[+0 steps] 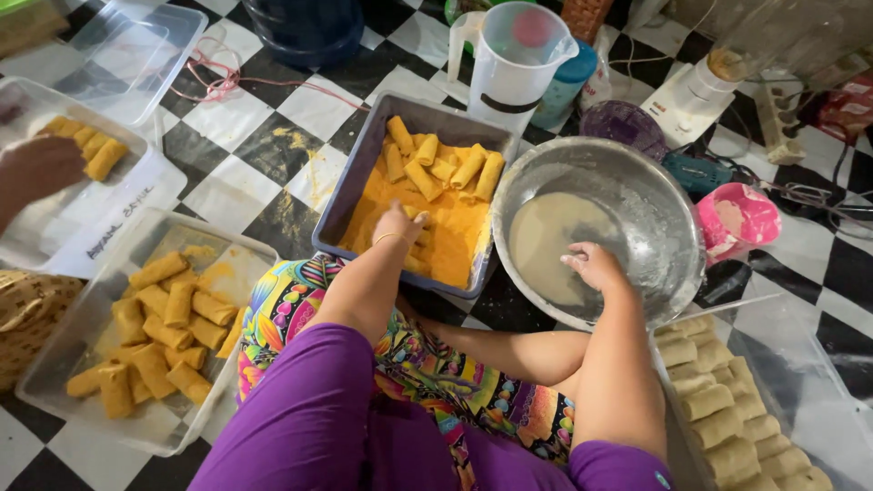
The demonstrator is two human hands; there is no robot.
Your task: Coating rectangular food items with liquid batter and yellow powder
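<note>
My left hand (397, 227) reaches into a grey metal tray (356, 177) filled with orange crumbs (455, 232). Its fingers close over a crumb-covered roll (416, 262) near the tray's front. Several coated rolls (441, 164) lie at the tray's far end. My right hand (593, 265) hangs inside a steel bowl (668, 214), its fingertips smeared with the pale batter (544, 241) pooled there. What it holds, if anything, is hidden. Plain pale rolls (718, 400) fill a clear tub at the lower right.
A clear tub (55, 364) of coated rolls (168, 323) sits at the left. Another person's hand (36, 168) rests by a second tub with a few coated rolls (86, 145). A white jug (514, 64), pink cup (741, 218) and blender (700, 86) stand behind on the checkered floor.
</note>
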